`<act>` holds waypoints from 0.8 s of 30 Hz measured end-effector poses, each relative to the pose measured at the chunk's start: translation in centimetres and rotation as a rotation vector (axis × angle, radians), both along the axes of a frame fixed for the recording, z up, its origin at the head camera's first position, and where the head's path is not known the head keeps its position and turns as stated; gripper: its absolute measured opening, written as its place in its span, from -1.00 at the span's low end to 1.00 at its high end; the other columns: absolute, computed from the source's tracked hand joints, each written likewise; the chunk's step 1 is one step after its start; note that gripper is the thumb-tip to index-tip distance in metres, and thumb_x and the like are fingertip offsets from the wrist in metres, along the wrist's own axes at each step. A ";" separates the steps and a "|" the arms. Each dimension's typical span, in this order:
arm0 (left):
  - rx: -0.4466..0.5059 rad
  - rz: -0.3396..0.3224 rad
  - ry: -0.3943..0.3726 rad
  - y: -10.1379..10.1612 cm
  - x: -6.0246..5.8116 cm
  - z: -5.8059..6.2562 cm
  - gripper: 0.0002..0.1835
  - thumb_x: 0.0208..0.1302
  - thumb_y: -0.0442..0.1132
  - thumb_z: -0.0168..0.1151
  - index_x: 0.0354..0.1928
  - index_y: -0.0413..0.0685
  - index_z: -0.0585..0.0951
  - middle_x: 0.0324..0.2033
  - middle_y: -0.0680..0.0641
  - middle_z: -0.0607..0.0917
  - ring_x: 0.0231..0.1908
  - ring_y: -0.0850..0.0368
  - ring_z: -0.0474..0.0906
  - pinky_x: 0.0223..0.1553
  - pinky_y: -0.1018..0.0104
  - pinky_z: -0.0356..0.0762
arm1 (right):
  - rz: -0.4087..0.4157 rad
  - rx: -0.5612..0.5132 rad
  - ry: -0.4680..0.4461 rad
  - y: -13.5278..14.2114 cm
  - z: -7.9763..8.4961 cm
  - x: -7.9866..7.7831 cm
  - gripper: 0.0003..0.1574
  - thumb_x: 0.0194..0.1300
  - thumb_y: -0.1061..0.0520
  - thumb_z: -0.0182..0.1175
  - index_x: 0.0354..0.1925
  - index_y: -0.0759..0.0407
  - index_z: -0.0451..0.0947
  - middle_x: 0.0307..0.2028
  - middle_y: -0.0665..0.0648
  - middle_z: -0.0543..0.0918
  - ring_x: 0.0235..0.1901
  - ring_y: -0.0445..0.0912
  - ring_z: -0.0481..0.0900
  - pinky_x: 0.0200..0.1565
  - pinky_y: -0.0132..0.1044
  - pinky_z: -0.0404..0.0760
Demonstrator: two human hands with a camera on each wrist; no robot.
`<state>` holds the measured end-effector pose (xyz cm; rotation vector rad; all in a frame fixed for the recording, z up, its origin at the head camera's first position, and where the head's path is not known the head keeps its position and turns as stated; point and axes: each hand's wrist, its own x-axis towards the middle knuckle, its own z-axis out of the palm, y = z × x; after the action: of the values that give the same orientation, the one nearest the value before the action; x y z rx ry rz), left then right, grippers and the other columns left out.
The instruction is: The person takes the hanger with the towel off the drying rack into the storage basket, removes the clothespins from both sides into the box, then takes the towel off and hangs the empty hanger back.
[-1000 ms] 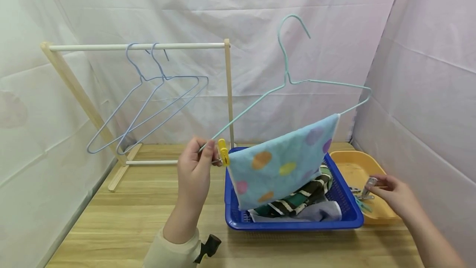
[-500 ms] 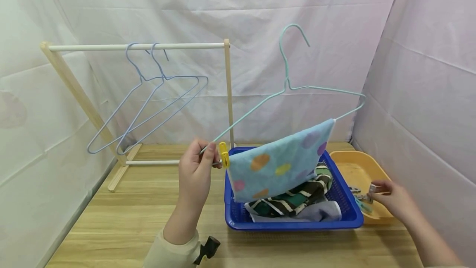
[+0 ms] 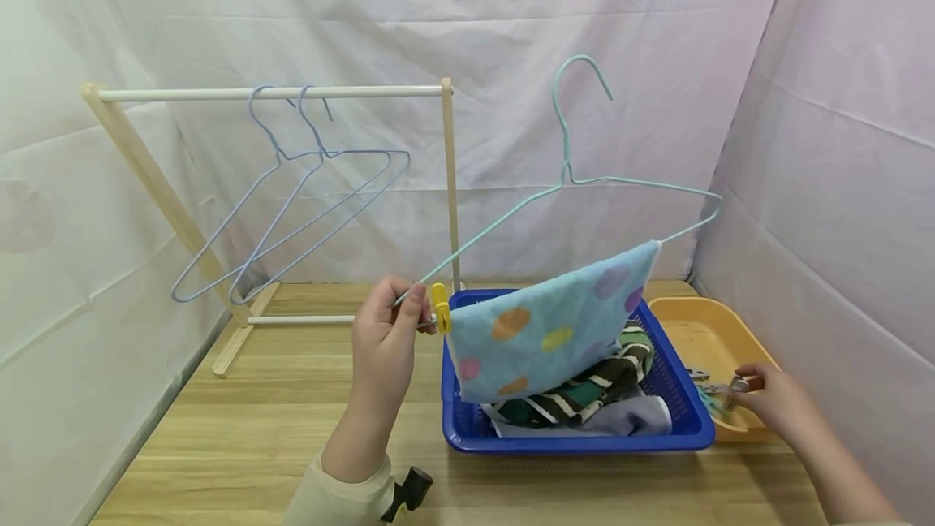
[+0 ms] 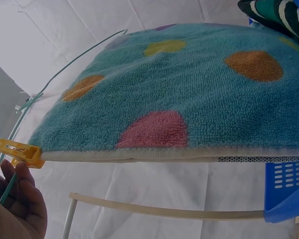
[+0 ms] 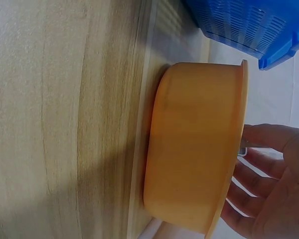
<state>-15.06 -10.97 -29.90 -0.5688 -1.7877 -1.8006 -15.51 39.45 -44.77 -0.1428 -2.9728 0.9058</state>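
My left hand (image 3: 383, 339) grips the lower left corner of a mint-green wire hanger (image 3: 566, 144). Folded over its bottom bar is a light blue towel (image 3: 555, 323) with coloured spots. A yellow clothespin (image 3: 441, 311) clips the towel's left edge to the bar, right beside my fingertips; the left wrist view shows the same clothespin (image 4: 21, 152) up close. Down at the orange tray (image 3: 719, 339), my right hand (image 3: 777, 408) pinches a pale grey clothespin (image 3: 738, 385) between thumb and fingers. In the right wrist view, the tray wall (image 5: 199, 144) hides most of that clothespin.
A blue basket (image 3: 577, 442) under the towel holds a striped cloth (image 3: 584, 396) and a grey cloth (image 3: 621, 416). Several clothespins (image 3: 697, 373) lie in the tray. On the left stands a drying rack (image 3: 183, 94) with two blue hangers (image 3: 320, 154) on its top bar.
The hanger and towel have dropped a little at the hook and right end, while my left hand keeps its grip. My right hand has sunk lower over the tray with the grey clothespin.
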 end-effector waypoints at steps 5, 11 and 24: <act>0.002 0.008 -0.007 -0.1 0.0 -0.1 -0.74 0.47 -0.36 0.04 -0.44 -0.33 0.39 -0.57 -0.09 0.47 -0.57 0.14 0.46 -0.50 0.37 0.59 | 0.007 -0.003 -0.023 0.2 -0.2 0.1 -0.48 0.14 0.25 0.32 -0.08 0.65 0.40 -0.37 0.35 0.61 -0.33 0.17 0.58 -0.41 -0.19 0.52; 0.013 0.002 -0.010 -0.1 0.1 -0.1 -0.74 0.47 -0.37 0.04 -0.43 -0.35 0.39 -0.56 -0.12 0.47 -0.56 0.15 0.46 -0.49 0.38 0.59 | 0.002 -0.001 -0.061 0.2 0.2 0.2 -0.49 0.20 0.29 0.25 -0.03 0.66 0.35 -0.33 0.42 0.60 -0.33 0.20 0.58 -0.43 -0.16 0.52; 0.020 0.001 -0.009 -0.1 0.0 -0.1 -0.75 0.47 -0.38 0.03 -0.42 -0.37 0.39 -0.57 -0.13 0.47 -0.56 0.15 0.46 -0.48 0.39 0.59 | -0.020 0.042 -0.033 -0.8 1.9 0.3 -0.40 0.27 0.12 0.26 0.04 0.60 0.37 -0.20 0.51 0.59 -0.24 0.33 0.57 -0.41 -0.06 0.55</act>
<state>-15.03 -11.12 -29.99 -0.5527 -1.7736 -1.8209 -15.18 38.66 -42.88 -0.1873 -3.0130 0.8469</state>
